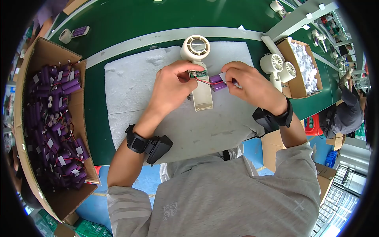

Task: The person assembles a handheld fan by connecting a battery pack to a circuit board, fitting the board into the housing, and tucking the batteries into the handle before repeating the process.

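A cream handheld fan (203, 98) lies on the grey padded mat with its round head away from me and its handle shell open. Inside the handle's upper part shows a small green circuit board (199, 74). My left hand (170, 87) is closed at the fan's neck, thumb and forefinger at the board's left edge; its fingertips partly hide the connector there. Red and black wires run from the board to a purple battery pack (217, 83) right of the handle. My right hand (249, 83) pinches this pack by its white-labelled end.
On the left stands a cardboard box (85, 114) full of purple battery packs. More cream fans (272, 63) lie at the right beside a box of white paper pieces (306, 65). A pale rail (146, 39) crosses behind the mat; another fan (66, 36) lies beyond it. Co-workers sit nearby.
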Demonstrator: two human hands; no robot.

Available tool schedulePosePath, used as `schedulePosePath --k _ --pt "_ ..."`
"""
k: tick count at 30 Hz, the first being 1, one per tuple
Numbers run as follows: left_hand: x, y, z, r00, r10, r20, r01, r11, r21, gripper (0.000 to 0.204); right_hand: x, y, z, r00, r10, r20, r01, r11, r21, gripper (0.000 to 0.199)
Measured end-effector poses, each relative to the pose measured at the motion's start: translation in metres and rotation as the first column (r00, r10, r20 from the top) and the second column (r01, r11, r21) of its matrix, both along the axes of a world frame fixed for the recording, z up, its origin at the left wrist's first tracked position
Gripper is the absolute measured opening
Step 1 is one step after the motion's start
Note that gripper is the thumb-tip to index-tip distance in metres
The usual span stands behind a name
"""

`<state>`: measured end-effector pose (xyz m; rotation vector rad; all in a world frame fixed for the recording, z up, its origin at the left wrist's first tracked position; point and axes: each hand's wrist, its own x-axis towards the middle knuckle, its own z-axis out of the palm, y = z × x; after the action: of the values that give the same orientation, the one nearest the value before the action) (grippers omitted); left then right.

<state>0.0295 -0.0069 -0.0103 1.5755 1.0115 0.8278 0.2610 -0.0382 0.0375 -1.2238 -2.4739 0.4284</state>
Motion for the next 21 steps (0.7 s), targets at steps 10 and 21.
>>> schedulePosePath --k 10,21 --pt "0.001 0.001 -0.005 0.999 0.015 0.047 -0.015 1.000 0.013 0.031 0.034 -0.006 0.019 0.921 -0.326 -0.211 0.290 0.939 -0.183 0.009" --pt "0.009 0.008 -0.003 0.998 -0.004 0.063 0.004 1.000 0.000 0.031 0.006 -0.006 -0.017 0.992 -0.102 -0.072 0.108 0.990 0.088 0.012"
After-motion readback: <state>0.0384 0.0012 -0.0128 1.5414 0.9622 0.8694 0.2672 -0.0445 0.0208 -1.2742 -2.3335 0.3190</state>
